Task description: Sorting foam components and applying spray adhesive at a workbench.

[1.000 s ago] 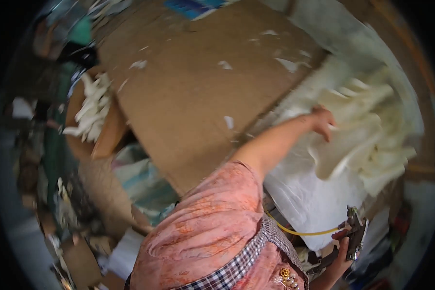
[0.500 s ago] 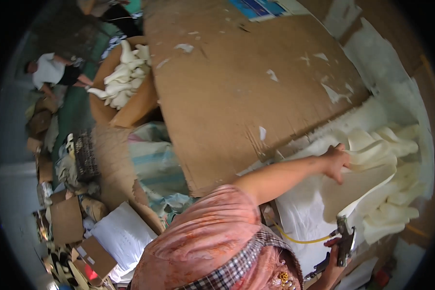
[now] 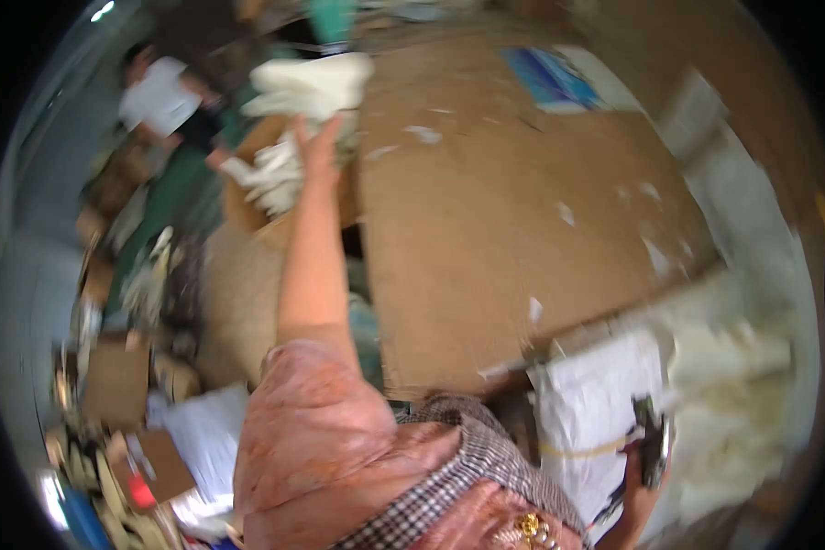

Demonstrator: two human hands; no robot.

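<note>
My left arm stretches forward to a cardboard box [image 3: 238, 206] at the far left, which holds several cream, curved foam-like pieces [image 3: 280, 179]. My left hand [image 3: 319, 154] is above the box with its fingers spread. A larger cream piece [image 3: 316, 81] is just beyond the fingertips, blurred; it looks let go, though whether it still touches them is hard to see. Low on the right, my right hand [image 3: 640, 490] is closed round a metal spray gun [image 3: 651, 445] with a yellow hose [image 3: 582, 451]. Beside it lie more cream pieces [image 3: 738, 376], smeared by motion.
A large brown cardboard sheet [image 3: 522, 229] with white scraps covers the table in front. A white covered surface [image 3: 596, 376] adjoins its near right edge. Cartons [image 3: 115, 380] and a white sack [image 3: 206, 440] crowd the left. A person [image 3: 165, 101] is at the far left.
My left hand has swung from the pieces on the right to above the box at far left, carrying a cream piece there. The right hand keeps the spray gun. The view has shifted.
</note>
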